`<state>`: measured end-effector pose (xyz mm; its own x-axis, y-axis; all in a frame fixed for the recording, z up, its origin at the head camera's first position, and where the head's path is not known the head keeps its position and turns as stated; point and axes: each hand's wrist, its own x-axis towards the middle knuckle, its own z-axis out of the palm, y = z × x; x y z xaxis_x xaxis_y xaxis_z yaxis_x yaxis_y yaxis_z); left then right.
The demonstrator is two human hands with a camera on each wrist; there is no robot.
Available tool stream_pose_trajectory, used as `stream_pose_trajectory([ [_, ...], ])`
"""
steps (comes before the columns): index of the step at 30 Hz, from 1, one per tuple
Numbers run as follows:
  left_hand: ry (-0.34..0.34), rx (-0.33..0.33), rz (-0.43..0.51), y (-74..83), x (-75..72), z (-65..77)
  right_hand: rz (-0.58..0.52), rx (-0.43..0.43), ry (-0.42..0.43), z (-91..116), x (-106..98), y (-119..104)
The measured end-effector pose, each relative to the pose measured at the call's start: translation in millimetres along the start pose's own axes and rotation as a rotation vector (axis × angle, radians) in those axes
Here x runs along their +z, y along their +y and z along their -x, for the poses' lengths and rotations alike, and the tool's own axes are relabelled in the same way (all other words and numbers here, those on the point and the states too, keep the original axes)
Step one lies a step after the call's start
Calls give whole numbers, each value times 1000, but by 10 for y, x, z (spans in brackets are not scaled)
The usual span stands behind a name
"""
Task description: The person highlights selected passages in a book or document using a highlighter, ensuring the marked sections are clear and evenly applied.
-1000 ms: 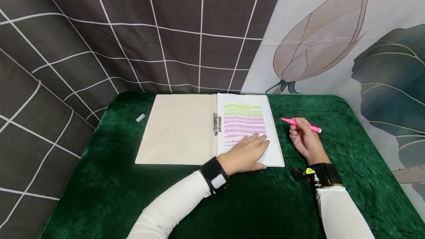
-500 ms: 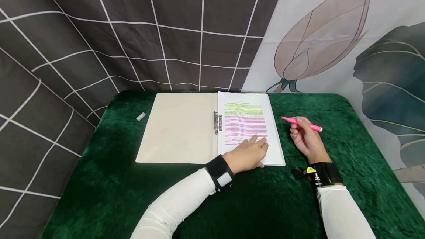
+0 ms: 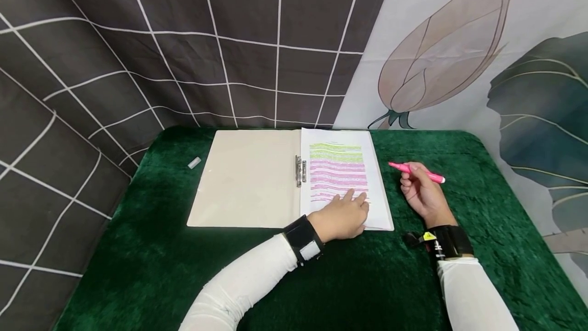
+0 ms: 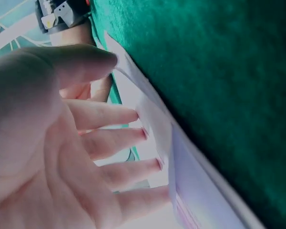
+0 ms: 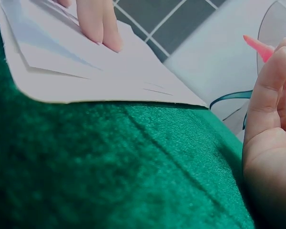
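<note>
Printed lines (image 3: 339, 168) illegibly small, left sleeve (image 3: 243, 280) cropped

Narrow free lane between folder (image 3: 250, 180) and marker (image 3: 401, 167)

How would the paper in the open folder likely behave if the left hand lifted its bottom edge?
The paper would probably flop, since it curves near the left hand in the left wrist view. It looks thin, so likely light. The metal clip beside its left edge may keep it from sliding free.
</note>
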<state>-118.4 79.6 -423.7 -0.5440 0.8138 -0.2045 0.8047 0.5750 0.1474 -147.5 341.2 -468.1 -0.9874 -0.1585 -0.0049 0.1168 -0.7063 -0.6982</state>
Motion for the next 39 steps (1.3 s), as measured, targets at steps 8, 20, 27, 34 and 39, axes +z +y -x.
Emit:
stream_pose_trajectory([
  [8,84,-1,-50,86,1,-36,3,-12,19,-4,-12,13],
  [20,324,39,-74,180,-89,-174,-4,-15,18,-6,-14,11],
  [27,392,-23,116,128,-296,-28,-16,-14,14,3,-17,-3],
  [34,413,-96,399,-34,-426,268,-35,9,7,-5,-6,-9],
  [39,399,-172,611,-227,-455,474,-48,4,1,-7,-6,-14],
])
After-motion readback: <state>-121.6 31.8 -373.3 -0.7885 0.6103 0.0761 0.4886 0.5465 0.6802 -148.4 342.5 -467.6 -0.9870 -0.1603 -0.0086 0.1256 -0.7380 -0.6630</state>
